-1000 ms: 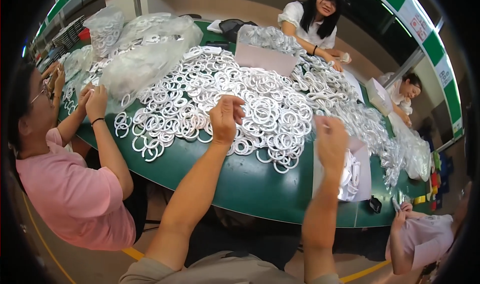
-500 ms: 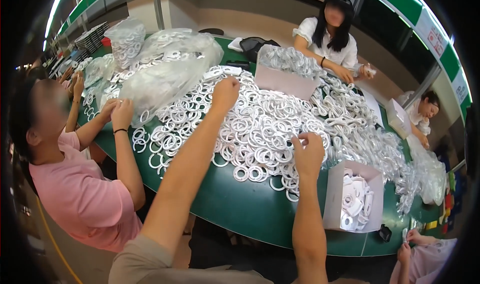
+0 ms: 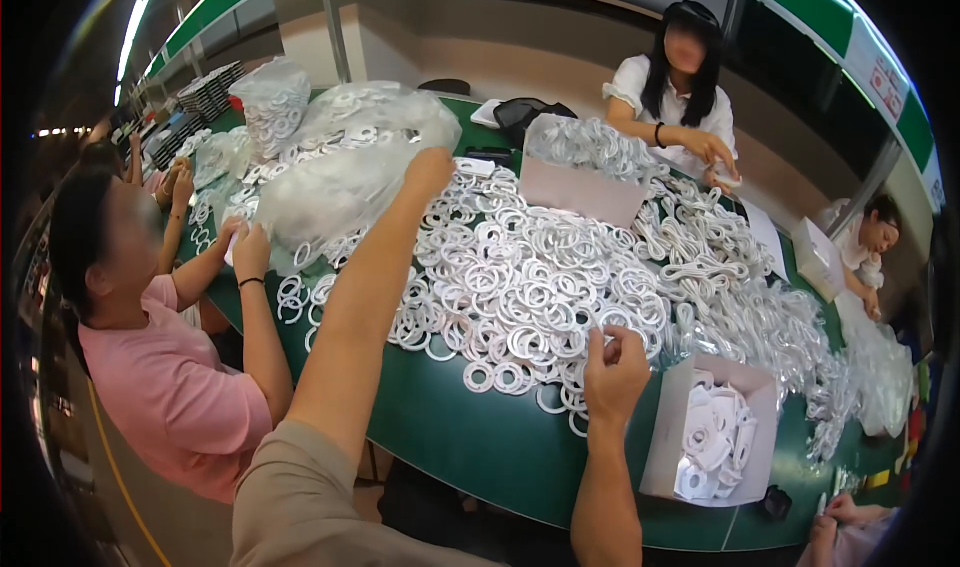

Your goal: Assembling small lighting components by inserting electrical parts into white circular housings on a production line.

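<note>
My left hand [image 3: 430, 170] is stretched far over the table, at the right edge of a large clear plastic bag [image 3: 330, 182] with white parts in it. Its fingers are hidden behind the back of the hand. Small flat white pieces [image 3: 474, 167] lie just right of it. Above the near right side of a broad heap of white plastic rings [image 3: 520, 277], my right hand [image 3: 615, 375] is closed, thumb against bent fingers. Whether a ring sits in that pinch cannot be made out against the heap.
An open box of white parts [image 3: 710, 437] stands right of my right hand. Bundled white cables [image 3: 690, 222] lie beyond, beside another box [image 3: 580, 192] of bagged coils. Co-workers sit around the green table [image 3: 470, 437]; one in pink [image 3: 180, 377] is close on my left.
My left hand has shifted left, from beside the flat white pieces to the bag's edge. My right hand has drawn slightly nearer. The co-worker opposite has lowered their hands.
</note>
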{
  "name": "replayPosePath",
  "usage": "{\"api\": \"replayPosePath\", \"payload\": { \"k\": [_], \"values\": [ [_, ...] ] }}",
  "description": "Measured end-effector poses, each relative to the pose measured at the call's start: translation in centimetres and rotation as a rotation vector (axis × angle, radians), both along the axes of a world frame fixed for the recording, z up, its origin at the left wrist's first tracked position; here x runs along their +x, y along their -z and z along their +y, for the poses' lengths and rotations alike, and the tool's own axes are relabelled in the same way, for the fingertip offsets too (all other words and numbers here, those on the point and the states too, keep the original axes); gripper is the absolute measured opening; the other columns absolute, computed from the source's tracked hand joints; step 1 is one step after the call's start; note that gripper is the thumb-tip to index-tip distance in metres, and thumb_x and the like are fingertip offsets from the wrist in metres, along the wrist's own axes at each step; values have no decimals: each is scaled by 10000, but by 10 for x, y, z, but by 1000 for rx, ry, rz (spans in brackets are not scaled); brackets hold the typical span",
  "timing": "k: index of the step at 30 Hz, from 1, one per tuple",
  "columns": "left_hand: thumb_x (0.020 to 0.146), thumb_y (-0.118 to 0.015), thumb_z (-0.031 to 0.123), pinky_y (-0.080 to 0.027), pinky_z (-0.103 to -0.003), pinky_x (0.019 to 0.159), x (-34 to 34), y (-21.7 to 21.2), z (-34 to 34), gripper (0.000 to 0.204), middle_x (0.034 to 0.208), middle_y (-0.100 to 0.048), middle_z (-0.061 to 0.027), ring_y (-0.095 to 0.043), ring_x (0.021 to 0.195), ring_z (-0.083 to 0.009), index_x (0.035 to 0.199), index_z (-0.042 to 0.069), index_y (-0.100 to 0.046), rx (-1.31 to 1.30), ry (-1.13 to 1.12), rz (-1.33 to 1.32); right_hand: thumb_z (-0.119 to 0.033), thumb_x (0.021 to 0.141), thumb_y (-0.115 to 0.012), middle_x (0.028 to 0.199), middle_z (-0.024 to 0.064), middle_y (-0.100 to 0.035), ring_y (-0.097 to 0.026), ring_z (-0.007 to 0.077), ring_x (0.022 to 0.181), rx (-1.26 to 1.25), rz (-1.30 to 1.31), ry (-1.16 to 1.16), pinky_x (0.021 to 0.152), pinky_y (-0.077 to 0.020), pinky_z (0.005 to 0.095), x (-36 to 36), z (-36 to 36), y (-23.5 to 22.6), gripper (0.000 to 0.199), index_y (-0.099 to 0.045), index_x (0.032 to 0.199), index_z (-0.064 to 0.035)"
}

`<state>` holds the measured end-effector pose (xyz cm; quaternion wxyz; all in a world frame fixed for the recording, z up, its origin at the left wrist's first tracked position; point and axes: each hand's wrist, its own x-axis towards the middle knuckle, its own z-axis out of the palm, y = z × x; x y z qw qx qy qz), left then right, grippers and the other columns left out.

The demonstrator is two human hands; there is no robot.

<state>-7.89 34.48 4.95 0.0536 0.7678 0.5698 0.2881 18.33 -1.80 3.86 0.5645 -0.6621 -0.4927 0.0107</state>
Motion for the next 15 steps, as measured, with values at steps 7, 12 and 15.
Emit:
{"api": "replayPosePath", "payload": {
  "k": [7,12,15],
  "values": [
    [773,-642,187,-475,-459,893,30,-2,10,407,1178,-582,-185,-580,1071,-356,1174,131,-606,-18,145,356,-76,775,-731,585,28,-463,-419,121,484,-5,-127,12,460,-347,271,3,-3,0,137,-629,849,-23],
    [781,-610,65,-510,-423,812,30,11,48,313,1085,-617,-145,-600,1014,-332,1090,117,-623,-15,176,766,-62,769,-730,579,35,-473,-427,121,479,-12,-125,11,445,-341,267,4,5,5,131,-627,842,-25],
    [764,-618,64,-520,-418,765,20,1,57,228,1004,-643,-141,-610,978,-335,989,94,-643,56,257,834,-50,770,-723,579,38,-475,-431,122,480,3,-136,14,446,-344,267,5,7,1,131,-629,855,-19]
  ]
}}
